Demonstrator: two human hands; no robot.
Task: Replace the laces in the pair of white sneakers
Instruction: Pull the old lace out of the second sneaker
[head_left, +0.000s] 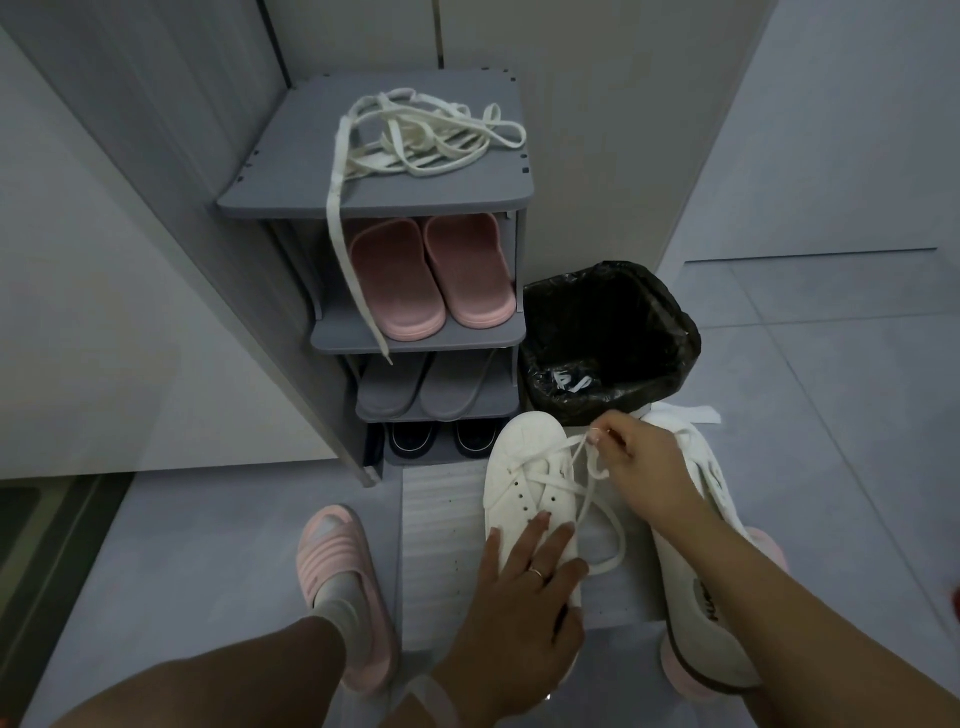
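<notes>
Bare floor (831, 364) lies open to the right; the bin (608, 338) and shoe rack (415, 332) block passage just beyond the sneakers (530, 483).

grey shoe rack (374, 202) (dim), tiled floor (831, 364)

A grey shoe rack (332, 200) holds pink slippers (431, 278), grey slippers (431, 387) — perhaps dark shoes (441, 439) lowest — beside a black-lined bin (670, 322).

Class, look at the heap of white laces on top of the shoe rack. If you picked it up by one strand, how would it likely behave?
The laces would probably be floppy: one flat end already droops limply over the edge of the shoe rack. They look light for their bulk, being thin ribbon. The strands cross in loose loops, so lifting one would likely drag others along in a tangle.
</notes>
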